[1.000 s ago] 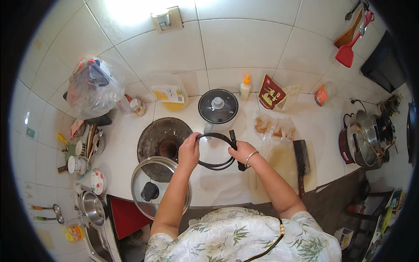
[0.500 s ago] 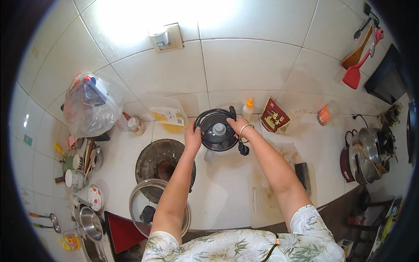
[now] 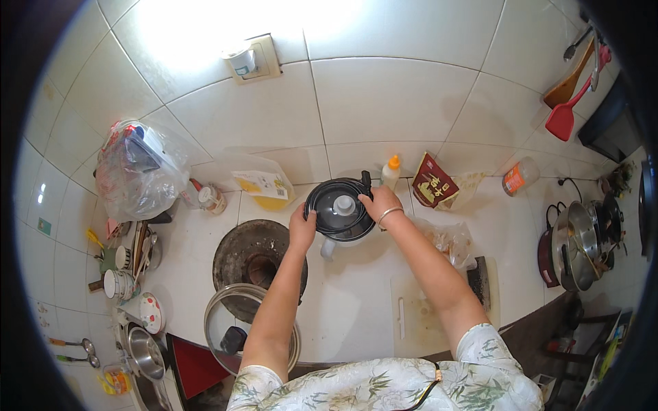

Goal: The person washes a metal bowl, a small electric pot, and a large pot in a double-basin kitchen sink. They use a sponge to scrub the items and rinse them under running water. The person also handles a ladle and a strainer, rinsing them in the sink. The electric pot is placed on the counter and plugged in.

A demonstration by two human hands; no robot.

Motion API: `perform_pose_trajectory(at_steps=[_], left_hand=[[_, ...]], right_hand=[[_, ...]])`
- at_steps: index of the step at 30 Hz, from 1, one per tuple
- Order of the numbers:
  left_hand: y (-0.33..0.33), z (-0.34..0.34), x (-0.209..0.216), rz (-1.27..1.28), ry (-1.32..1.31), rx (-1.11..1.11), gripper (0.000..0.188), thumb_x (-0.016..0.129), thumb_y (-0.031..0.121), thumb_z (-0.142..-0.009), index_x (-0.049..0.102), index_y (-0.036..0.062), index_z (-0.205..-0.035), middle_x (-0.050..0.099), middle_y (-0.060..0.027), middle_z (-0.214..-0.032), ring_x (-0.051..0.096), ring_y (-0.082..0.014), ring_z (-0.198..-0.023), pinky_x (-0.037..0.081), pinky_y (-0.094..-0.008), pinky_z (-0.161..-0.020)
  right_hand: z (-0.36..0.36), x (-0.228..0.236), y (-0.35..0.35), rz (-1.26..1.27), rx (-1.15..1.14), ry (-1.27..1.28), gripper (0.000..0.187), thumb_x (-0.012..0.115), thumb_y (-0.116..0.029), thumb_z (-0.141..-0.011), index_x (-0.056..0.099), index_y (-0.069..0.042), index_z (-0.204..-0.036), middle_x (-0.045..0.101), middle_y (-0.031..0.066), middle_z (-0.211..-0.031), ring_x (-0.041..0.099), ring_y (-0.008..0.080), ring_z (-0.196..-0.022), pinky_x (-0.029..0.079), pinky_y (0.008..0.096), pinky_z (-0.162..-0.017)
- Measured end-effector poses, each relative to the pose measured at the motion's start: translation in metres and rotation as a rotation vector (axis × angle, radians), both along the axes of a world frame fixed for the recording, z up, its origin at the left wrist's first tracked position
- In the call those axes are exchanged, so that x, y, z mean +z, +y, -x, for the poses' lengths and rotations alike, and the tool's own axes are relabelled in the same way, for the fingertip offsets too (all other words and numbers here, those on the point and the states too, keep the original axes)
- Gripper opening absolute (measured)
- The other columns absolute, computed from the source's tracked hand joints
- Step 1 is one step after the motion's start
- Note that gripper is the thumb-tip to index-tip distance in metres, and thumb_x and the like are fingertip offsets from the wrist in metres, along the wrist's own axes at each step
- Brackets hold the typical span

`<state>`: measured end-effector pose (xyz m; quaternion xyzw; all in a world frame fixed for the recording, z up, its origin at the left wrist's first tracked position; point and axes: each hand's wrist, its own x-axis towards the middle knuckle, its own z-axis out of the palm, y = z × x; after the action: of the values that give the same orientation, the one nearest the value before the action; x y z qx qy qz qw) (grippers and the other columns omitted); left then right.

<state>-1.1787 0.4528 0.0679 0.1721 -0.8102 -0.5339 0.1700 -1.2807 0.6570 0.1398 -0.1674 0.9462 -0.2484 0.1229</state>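
Note:
A round jug-like appliance with a dark see-through lid and a grey knob (image 3: 344,205) stands on the white counter in front of me. Its pale handle (image 3: 327,249) points toward me. Looped round the top of the lid is a black power cord (image 3: 332,183), one end sticking up at the right. My left hand (image 3: 301,227) is closed on the coil at its left side, thumb over the top. On the opposite side, my right hand (image 3: 381,205), with a bangle at the wrist, pinches the coil near that end. The fingers' undersides are hidden.
Left of the appliance is a dark round burner (image 3: 233,250), with a glass pot lid (image 3: 216,329) overlapping it. A squeeze bottle (image 3: 391,170) and a red pouch (image 3: 433,183) stand by the wall. A cutting board (image 3: 406,325) lies under my right forearm.
The black plug that hung below my right hand no longer shows. The cord now lies closer around the lid, and my right hand has shifted slightly right and toward me.

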Motion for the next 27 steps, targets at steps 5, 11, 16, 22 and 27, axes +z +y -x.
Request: perform_pose_trajectory(at_steps=[5, 11, 16, 22, 27], left_hand=[[0.024, -0.012, -0.015, -0.217, -0.002, 0.01, 0.055, 0.055, 0.016, -0.086, 0.033, -0.0004, -0.133, 0.053, -0.0152, -0.118, 0.056, -0.0213, -0.098, 0.044, -0.0305, -0.082], [0.031, -0.001, -0.004, -0.092, -0.085, 0.063, 0.06, 0.051, 0.009, -0.086, 0.023, -0.0048, -0.137, 0.04, -0.0235, -0.133, 0.041, -0.0289, -0.123, 0.031, -0.032, -0.102], [0.0, 0.04, -0.014, -0.248, -0.023, 0.03, 0.061, 0.052, 0.012, -0.087, 0.022, -0.0052, -0.137, 0.036, -0.0232, -0.136, 0.038, -0.0291, -0.125, 0.029, -0.0319, -0.102], [0.005, 0.03, -0.007, -0.357, 0.046, 0.186, 0.067, 0.052, 0.021, -0.089, 0.016, -0.0005, -0.14, 0.028, -0.0237, -0.14, 0.033, -0.0303, -0.128, 0.026, -0.0342, -0.103], [-0.003, 0.019, -0.02, -0.349, -0.032, 0.165, 0.064, 0.053, 0.021, -0.089, 0.018, 0.0039, -0.141, 0.037, -0.0216, -0.134, 0.042, -0.0275, -0.118, 0.034, -0.0333, -0.097]], right_hand=[[-0.021, -0.04, 0.011, 0.085, -0.116, 0.147, 0.046, 0.051, -0.036, -0.086, 0.05, -0.002, -0.117, 0.053, 0.0211, -0.113, 0.054, 0.038, -0.102, 0.044, 0.0442, -0.085], [-0.013, -0.051, -0.005, 0.119, -0.194, 0.012, 0.049, 0.047, -0.033, -0.088, 0.039, -0.002, -0.124, 0.061, 0.0246, -0.092, 0.059, 0.0397, -0.087, 0.047, 0.0461, -0.077], [0.028, -0.077, -0.028, 0.413, -0.214, 0.074, 0.044, 0.049, -0.033, -0.087, 0.045, -0.002, -0.118, 0.06, 0.0259, -0.093, 0.057, 0.0419, -0.089, 0.046, 0.0454, -0.077], [0.026, -0.11, -0.03, 0.596, -0.292, 0.041, 0.048, 0.047, -0.04, -0.088, 0.046, -0.002, -0.117, 0.059, 0.025, -0.103, 0.055, 0.0406, -0.099, 0.043, 0.0414, -0.085], [0.028, -0.113, -0.017, 0.608, -0.242, -0.149, 0.053, 0.041, -0.045, -0.09, 0.045, -0.003, -0.121, 0.057, 0.0236, -0.109, 0.053, 0.036, -0.107, 0.04, 0.0387, -0.09]])
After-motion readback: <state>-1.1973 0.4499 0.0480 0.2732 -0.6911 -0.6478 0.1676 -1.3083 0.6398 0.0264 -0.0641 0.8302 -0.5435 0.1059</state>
